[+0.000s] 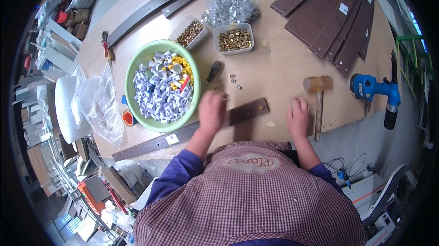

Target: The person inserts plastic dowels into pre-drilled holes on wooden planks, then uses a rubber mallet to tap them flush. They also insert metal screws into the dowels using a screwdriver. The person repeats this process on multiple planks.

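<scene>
A long dark brown board (249, 110) lies across the near part of the table, with a small brass-coloured spot near its right end. Over its middle is my left hand (212, 111), fingers curled together; whatever they may pinch is too small to make out. My right hand (298, 114) lies on the tabletop past the board's right end, fingers loosely stretched and apart. Right of it a wooden mallet (318, 104) rests, handle toward me. A dark-handled screwdriver (214, 71) and several small metal fittings (233, 81) lie just beyond my left hand.
A green basin (130, 86) of white and yellow plastic pieces stands left. Behind are two tubs (234, 52) of brass-coloured inserts and a bag (230, 8) of metal parts. Brown boards (329, 15) fan out back right. A blue power tool (376, 88) sits at the right edge.
</scene>
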`<state>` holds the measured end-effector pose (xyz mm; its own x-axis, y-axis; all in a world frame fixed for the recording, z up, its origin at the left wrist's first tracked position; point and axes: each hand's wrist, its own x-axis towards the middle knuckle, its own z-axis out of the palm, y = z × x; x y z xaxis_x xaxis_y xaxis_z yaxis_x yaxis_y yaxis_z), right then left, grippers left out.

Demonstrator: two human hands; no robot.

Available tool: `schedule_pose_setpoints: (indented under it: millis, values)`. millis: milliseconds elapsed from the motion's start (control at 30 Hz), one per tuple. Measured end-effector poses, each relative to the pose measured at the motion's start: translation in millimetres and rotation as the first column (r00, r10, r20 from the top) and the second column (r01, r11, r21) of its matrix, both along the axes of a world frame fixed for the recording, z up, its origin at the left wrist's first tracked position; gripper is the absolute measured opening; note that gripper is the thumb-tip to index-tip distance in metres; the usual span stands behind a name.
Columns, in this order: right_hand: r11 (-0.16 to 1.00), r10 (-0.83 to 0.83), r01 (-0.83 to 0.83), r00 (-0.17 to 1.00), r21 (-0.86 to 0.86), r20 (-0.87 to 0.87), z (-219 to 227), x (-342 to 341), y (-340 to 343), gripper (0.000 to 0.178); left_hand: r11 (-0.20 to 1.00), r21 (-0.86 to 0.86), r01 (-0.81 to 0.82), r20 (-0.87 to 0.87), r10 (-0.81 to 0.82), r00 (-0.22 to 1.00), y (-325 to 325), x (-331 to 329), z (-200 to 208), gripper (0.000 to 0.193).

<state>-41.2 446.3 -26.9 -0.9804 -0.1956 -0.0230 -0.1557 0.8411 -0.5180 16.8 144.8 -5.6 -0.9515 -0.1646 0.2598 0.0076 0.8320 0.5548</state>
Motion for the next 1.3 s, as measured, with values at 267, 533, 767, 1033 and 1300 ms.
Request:
schedule_pose_setpoints:
  millis: [267, 533, 767, 1033, 1300]
  values:
    - [0.967, 0.178, -0.17, 0.984, -0.188, 0.028, 15, 0, -40, 0.021, 0.851, -0.322, -0.415, 0.204, 0.491, 0.847, -141, -7, 8, 0.018]
    - [0.934, 0.204, -0.183, 0.978, -0.307, 0.04, 30, 4, -55, 0.016, 0.843, -0.386, -0.374, 0.318, 0.503, 0.804, -146, -12, 17, 0.015]
    - [0.944, 0.164, -0.167, 0.986, -0.285, -0.034, 47, 3, -51, 0.017, 0.838, -0.401, -0.37, -0.201, 0.314, 0.928, -100, 3, 54, 0.014]
    - [0.593, 0.574, 0.419, 0.378, -0.687, 0.726, 33, 11, -77, 0.024, 0.897, 0.365, 0.249, 0.034, -0.28, 0.959, 43, 22, 31, 0.043]
    - [0.516, 0.34, 0.736, 0.293, -0.438, 0.894, -16, 38, -33, 0.025, 0.963, -0.067, 0.261, 0.48, -0.198, 0.855, 12, 49, -28, 0.085]
